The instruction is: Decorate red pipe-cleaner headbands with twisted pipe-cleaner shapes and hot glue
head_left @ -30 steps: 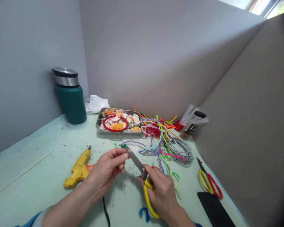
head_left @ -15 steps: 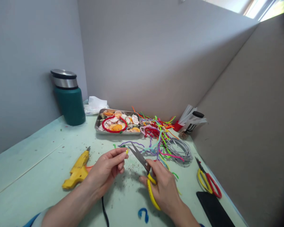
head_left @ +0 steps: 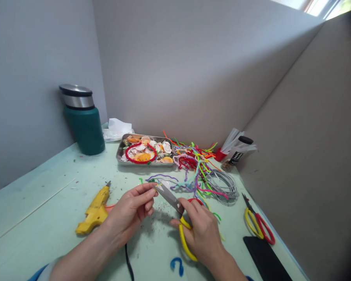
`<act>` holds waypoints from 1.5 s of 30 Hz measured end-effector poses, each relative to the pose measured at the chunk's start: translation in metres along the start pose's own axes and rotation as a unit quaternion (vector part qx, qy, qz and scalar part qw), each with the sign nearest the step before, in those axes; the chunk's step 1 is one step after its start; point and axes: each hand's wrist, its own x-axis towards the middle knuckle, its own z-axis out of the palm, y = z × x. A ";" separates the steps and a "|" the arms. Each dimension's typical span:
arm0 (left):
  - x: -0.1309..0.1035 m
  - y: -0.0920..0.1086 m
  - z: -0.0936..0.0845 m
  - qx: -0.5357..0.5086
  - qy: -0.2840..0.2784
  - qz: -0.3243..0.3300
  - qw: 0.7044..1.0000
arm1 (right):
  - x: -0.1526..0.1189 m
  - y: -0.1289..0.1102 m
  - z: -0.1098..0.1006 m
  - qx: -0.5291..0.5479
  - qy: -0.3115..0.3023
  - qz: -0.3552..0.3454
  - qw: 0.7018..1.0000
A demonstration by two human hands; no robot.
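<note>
Scissors [head_left: 171, 198], gripped by the right hand [head_left: 203, 226], slant in front of the shell tray [head_left: 160, 164]; their tips are at a tiny yellowish piece [head_left: 156, 188] the left hand [head_left: 139, 203] pinches; snipping seems the step in hand; the next move likely calls for a steady pinch.

Yellow and red handles mark the scissors [head_left: 185, 223] at lower center of a pale green desk [head_left: 55, 218], with a yellow glue gun [head_left: 94, 210] lower left, a silver-banded teal flask [head_left: 84, 130] at left, a red ring [head_left: 131, 160] near center and multicolored pipe cleaners [head_left: 190, 160] right of center.
</note>
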 end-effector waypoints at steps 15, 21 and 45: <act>-0.002 0.001 0.004 -0.003 0.015 -0.001 1.000 | 0.001 -0.005 -0.001 0.059 0.008 -0.019 0.998; -0.003 0.002 0.005 -0.004 0.023 -0.001 1.000 | -0.001 -0.005 0.000 0.063 0.020 -0.023 0.998; -0.004 0.003 0.005 0.082 0.013 0.020 0.996 | 0.001 0.011 0.006 -0.068 0.035 0.045 0.996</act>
